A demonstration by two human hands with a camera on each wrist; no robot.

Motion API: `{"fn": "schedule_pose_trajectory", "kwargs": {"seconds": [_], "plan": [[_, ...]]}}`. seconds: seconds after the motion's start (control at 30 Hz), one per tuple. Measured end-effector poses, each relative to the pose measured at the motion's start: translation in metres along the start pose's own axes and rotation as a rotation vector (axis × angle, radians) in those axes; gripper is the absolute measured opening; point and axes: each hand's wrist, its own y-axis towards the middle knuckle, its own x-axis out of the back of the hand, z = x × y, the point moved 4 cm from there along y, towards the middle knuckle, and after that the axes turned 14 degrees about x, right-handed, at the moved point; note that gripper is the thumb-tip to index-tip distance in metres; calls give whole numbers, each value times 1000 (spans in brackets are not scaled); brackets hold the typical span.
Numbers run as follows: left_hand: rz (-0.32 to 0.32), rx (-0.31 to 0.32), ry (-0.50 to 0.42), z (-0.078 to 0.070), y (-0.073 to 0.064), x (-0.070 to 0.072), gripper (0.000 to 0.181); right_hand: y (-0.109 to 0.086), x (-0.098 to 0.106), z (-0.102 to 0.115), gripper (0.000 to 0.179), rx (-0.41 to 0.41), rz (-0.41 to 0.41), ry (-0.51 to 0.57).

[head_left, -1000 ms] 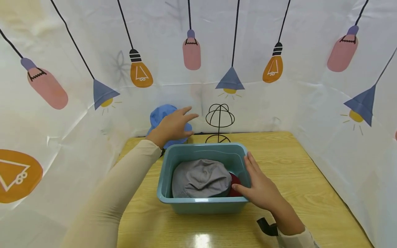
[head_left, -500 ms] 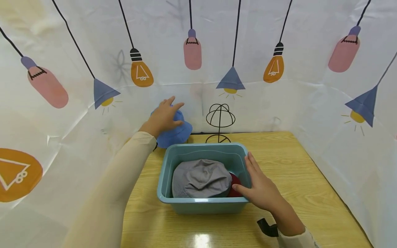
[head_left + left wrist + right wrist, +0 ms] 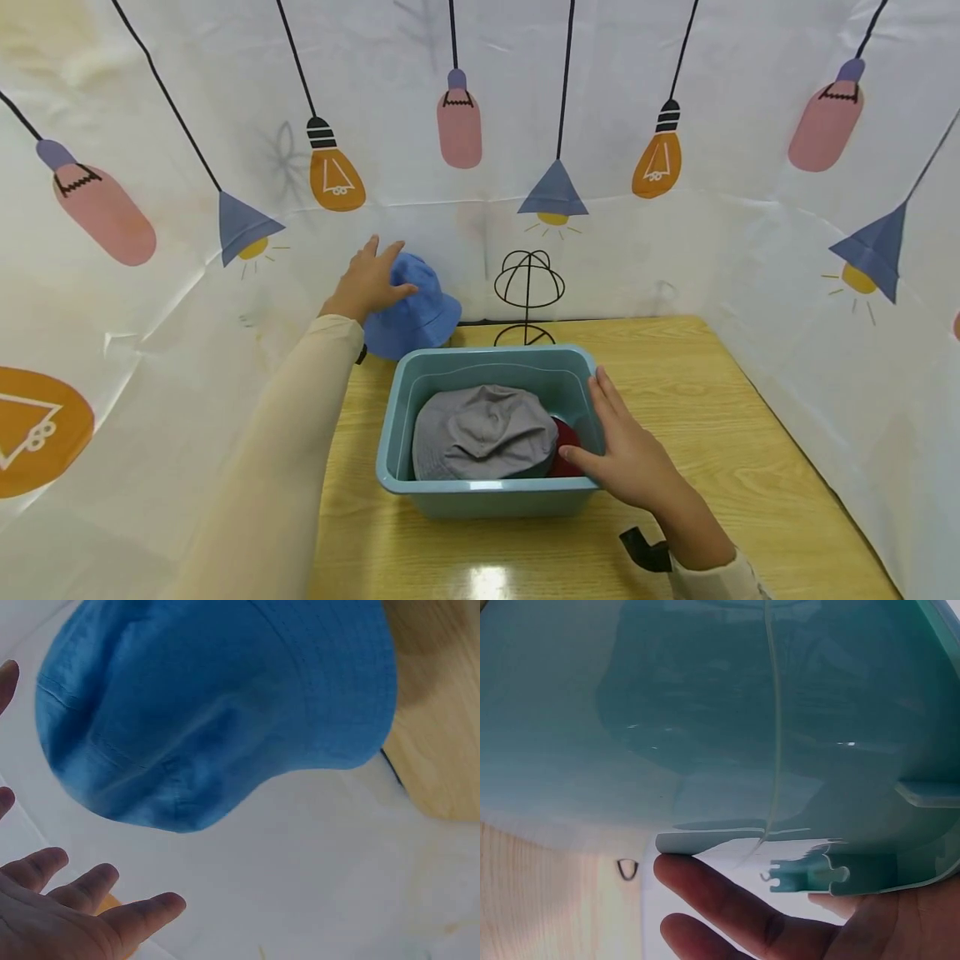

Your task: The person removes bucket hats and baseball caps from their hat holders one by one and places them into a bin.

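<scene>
A blue bucket hat (image 3: 420, 312) is propped up at the back left of the table, its brim sloping down to the right. My left hand (image 3: 363, 283) is spread at the hat's left side; in the left wrist view its fingertips (image 3: 169, 901) are apart from the cloth. My right hand (image 3: 633, 454) holds the right side of a blue-green plastic bin (image 3: 495, 502), with the thumb over the rim and the fingers along the outer wall. Inside the bin lies a crumpled grey hat (image 3: 483, 433), and a dark red piece (image 3: 566, 446) shows partly beside it.
Behind the bin stands a black wire hat stand (image 3: 528, 287) with nothing on it. The wood-grain table (image 3: 735, 433) is enclosed at the back and sides by a white sheet (image 3: 420, 108) printed with lamps. A black strap (image 3: 647, 550) is on the right wrist.
My left hand has moved left across the front of the blue bucket hat to its left side, uncovering more of it. The right hand and bin have stayed in place.
</scene>
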Motion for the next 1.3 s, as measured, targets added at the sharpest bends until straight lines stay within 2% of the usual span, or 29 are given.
{"fn": "schedule_pose_trajectory", "kwargs": {"seconds": [0.1, 0.3, 0.57, 0.83, 1.1, 1.3], "plan": [[19, 27, -21, 8, 4, -4, 95, 0, 0, 0, 109, 5, 1, -1], [62, 98, -73, 14, 11, -10, 104, 1, -1, -2, 109, 9, 0, -3], [126, 100, -72, 14, 26, -31, 103, 2, -2, -2, 109, -3, 0, 6], [82, 85, -74, 14, 30, -41, 90, 2, -1, -2, 108, -2, 0, 1], [54, 34, -8, 7, 27, -34, 87, 1, 1, -2, 108, -11, 3, 5], [39, 39, -4, 8, 22, -29, 91, 2, -1, -2, 108, -3, 1, 6]]}}
